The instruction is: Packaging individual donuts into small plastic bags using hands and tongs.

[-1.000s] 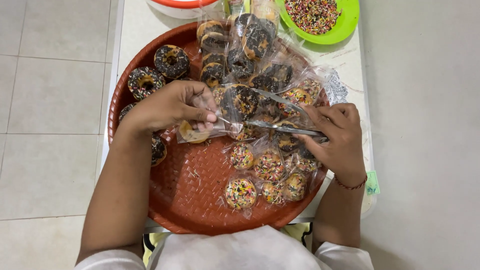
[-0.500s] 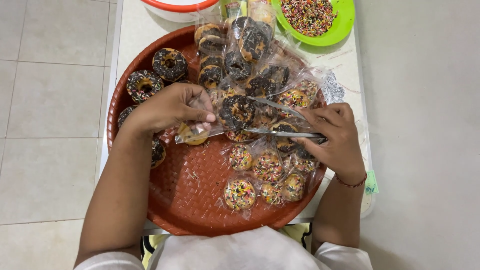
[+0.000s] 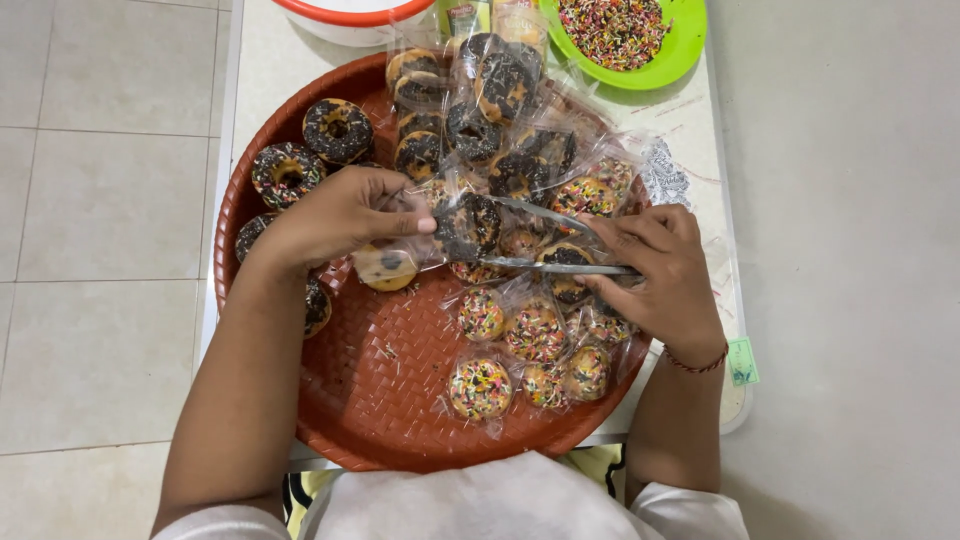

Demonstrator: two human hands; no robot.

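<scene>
My left hand point(image 3: 340, 215) pinches the top of a clear plastic bag that holds a pale donut point(image 3: 385, 268), low over a round red-brown woven tray point(image 3: 380, 400). Gripped in my right hand point(image 3: 660, 275) is a pair of metal scissors point(image 3: 555, 250); their blades are spread and point left toward the bag's neck, over a chocolate donut point(image 3: 472, 222). Several bagged donuts with coloured sprinkles point(image 3: 480, 388) lie below the scissors. Bagged chocolate donuts point(image 3: 505, 85) are piled at the tray's far side.
Unwrapped chocolate-sprinkled donuts point(image 3: 337, 128) sit along the tray's left rim. A green plate of coloured sprinkles point(image 3: 620, 35) and a white bowl with a red rim point(image 3: 350, 15) stand beyond the tray on a small white table point(image 3: 700, 140). Tiled floor lies on both sides.
The scissor blades have spread wider apart. Both hands stay almost where they were, with the bagged donut still under my left hand.
</scene>
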